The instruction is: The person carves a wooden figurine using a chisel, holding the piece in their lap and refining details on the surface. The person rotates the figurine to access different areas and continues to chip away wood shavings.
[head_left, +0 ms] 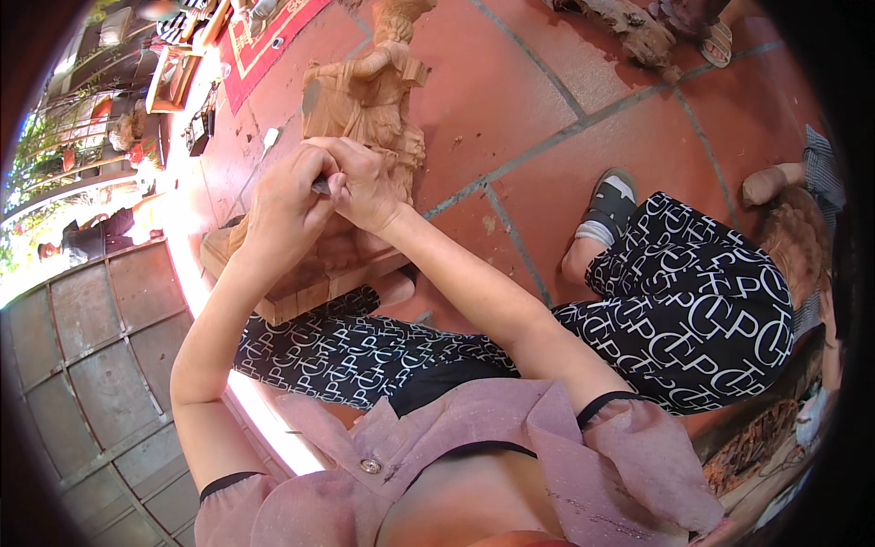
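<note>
Your left hand [287, 205] and right hand [365, 187] are bunched together over the pale wooden carved figure [369, 100], which lies tilted on the red tiled floor [510, 82] with its square base [301, 283] propped against your patterned trouser leg [355, 351]. Both sets of fingers are curled tight; between them a short dark metal tool [321, 187] shows, gripped by the left and steadied by the right, its tip hidden against the wood.

The risk sits in that closeness. Your right fingers lie right beside the tool's working end, so if the edge skips off the grain it could run into them. The figure rests only on your leg and the floor, unclamped, so a hard push could shift it and send the cut astray. Your sandalled foot [609, 208] lies near but clear.
</note>
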`<state>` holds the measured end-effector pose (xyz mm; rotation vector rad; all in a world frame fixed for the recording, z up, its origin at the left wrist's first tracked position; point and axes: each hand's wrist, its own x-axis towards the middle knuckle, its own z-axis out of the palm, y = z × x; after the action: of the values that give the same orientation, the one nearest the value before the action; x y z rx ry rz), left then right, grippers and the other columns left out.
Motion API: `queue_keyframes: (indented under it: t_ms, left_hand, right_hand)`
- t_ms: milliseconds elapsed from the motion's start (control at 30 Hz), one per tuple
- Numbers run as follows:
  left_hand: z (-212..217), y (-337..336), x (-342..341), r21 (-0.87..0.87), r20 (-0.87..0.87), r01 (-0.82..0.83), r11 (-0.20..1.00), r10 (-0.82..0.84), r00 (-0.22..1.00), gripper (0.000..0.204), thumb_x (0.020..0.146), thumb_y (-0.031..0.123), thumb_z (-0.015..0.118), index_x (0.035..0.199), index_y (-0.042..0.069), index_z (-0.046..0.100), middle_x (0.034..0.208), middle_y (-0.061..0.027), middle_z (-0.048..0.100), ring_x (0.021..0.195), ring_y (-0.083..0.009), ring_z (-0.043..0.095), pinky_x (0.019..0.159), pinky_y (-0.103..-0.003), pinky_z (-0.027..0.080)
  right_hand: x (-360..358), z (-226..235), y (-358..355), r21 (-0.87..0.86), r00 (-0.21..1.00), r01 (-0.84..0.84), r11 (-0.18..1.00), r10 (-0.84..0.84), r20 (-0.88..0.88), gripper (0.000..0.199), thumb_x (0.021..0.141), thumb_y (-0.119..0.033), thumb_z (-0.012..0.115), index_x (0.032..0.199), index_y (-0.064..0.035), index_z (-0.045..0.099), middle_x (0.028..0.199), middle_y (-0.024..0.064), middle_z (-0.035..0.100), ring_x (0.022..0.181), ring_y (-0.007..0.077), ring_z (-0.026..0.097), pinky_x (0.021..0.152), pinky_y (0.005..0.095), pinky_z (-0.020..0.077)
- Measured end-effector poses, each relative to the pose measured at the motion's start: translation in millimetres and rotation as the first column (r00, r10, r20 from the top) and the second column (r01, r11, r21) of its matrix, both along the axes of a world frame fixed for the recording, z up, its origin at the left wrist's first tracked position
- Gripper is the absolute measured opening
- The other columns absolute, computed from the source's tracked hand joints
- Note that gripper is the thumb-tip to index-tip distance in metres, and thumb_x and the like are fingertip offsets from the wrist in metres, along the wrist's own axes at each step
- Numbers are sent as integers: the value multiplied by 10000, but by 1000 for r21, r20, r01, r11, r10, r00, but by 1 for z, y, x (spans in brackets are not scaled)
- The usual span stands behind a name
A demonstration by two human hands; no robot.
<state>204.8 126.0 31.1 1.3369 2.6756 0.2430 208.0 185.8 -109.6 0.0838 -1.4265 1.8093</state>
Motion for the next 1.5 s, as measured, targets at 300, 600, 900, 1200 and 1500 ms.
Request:
queue_keyframes:
  t_ms: [300, 600, 900, 1200, 1500]
  left_hand:
    - [-1, 3, -9, -2, -69, 171, 985, -171, 983, 305, 825, 93, 619, 1119, 38, 563, 1176, -132, 522, 986, -298, 562, 831, -362, 462]
    - [-26, -30, -110, -1, -21, -195, 981, 195, 981, 562, 842, 320, 646, 1297, 55, 450, 1262, -163, 502, 988, -253, 582, 847, -352, 472]
    - [-54, -42, -117, -67, 414, -337, 939, 334, 847, 652, 829, 302, 680, 1326, 13, 373, 1088, -163, 604, 858, -187, 625, 756, -312, 500]
    - [-53, -42, -114, -90, 378, -334, 938, 342, 860, 653, 815, 274, 695, 1340, 37, 386, 1076, -132, 610, 827, -176, 618, 730, -311, 498]
    - [-45, -30, -105, -40, 531, -405, 913, 363, 766, 673, 812, 243, 705, 1364, 58, 369, 1086, -125, 610, 818, -161, 617, 714, -290, 499]
  right_hand:
    - [-2, 5, 18, -30, 996, 18, 999, -16, 82, 241, 833, -275, 604, 829, -34, 595, 793, 142, 605, 731, 315, 581, 653, 391, 473]
    - [-41, -64, 87, -454, 944, 103, 885, 56, 324, 124, 828, -42, 596, 923, 6, 534, 753, 80, 628, 650, 120, 632, 558, 242, 515]
    - [-56, -61, 73, -513, 858, -109, 852, 341, 383, 144, 806, -41, 626, 907, -4, 531, 710, 80, 622, 581, 130, 630, 479, 251, 495]
    - [-52, -61, 106, 142, 865, 270, 952, -304, 399, 16, 809, -25, 576, 808, -15, 565, 712, 63, 623, 588, 139, 635, 470, 271, 487]
    - [-46, -40, 87, -569, 849, -182, 802, 420, 322, 70, 801, -30, 587, 867, -7, 584, 706, 95, 636, 558, 154, 652, 457, 270, 529]
